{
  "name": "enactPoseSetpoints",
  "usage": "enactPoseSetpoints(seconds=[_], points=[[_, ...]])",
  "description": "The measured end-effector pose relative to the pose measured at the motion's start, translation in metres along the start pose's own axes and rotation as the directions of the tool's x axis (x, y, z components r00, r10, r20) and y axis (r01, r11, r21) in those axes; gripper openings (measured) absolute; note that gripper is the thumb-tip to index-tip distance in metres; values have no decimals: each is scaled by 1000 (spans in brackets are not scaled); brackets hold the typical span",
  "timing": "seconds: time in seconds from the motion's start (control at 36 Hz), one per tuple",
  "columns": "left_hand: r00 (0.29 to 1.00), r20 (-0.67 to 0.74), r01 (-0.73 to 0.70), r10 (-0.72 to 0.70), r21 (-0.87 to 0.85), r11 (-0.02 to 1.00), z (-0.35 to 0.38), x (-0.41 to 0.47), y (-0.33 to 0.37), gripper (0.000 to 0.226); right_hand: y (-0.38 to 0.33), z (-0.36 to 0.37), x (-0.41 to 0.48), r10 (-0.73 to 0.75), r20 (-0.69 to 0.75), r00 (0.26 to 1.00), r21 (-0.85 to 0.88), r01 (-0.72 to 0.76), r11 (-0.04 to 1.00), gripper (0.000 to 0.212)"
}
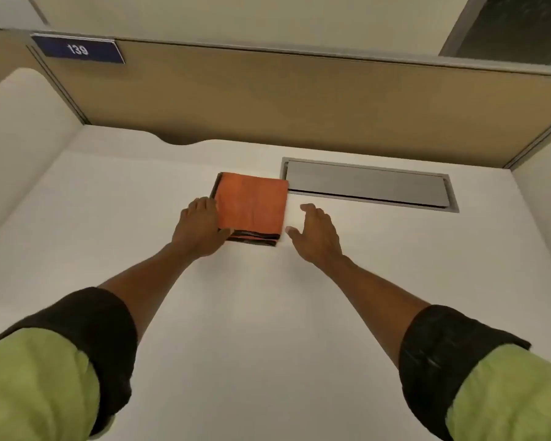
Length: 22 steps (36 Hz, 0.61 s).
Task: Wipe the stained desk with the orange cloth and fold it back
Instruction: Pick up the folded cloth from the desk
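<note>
The left hand [201, 232] lies flat against the left edge of the orange cloth [252, 206], fingers spread and gripping nothing. The right hand [315, 235] hovers just beside the cloth's right edge, fingers apart, not touching it. The cloth sits folded into a neat square on the white desk [252, 313], dark stripes along its near edge. A grey metal hatch [368, 184] is set into the desk just beside it, below a tan partition [299, 97] bearing a blue number plate [77, 49].

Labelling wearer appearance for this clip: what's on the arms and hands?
Both arms wear light green sleeves rolled up, turned-back black cuffs showing. The left hand and right hand are bare: no gloves, watch or rings visible.
</note>
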<state>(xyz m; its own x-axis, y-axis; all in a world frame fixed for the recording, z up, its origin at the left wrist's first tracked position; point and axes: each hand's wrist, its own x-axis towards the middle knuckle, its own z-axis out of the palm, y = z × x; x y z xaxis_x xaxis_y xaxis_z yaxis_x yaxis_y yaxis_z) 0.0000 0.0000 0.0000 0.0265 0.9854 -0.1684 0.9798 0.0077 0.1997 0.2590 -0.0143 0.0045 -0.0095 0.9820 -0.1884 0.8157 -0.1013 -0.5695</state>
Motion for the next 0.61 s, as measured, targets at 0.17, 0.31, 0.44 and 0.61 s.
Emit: enactPoseSetpoints(seconds=[0.17,0.31,0.44,0.61], points=[[966,139,247,-217,-257,934,4,43,-5,67,-22,21,44,127,1,992,102,-126,987,63],[938,102,344,-330,-348,872,5,67,-6,63,-33,40,71,287,-32,958,198,-275,941,56],[911,176,411,-372,-440,798,2,85,-7,43,-41,50,89,411,-57,910,302,-376,876,36],[857,301,509,-419,-627,589,3,89,-11,48,-44,53,95,452,53,890,428,-429,795,42]])
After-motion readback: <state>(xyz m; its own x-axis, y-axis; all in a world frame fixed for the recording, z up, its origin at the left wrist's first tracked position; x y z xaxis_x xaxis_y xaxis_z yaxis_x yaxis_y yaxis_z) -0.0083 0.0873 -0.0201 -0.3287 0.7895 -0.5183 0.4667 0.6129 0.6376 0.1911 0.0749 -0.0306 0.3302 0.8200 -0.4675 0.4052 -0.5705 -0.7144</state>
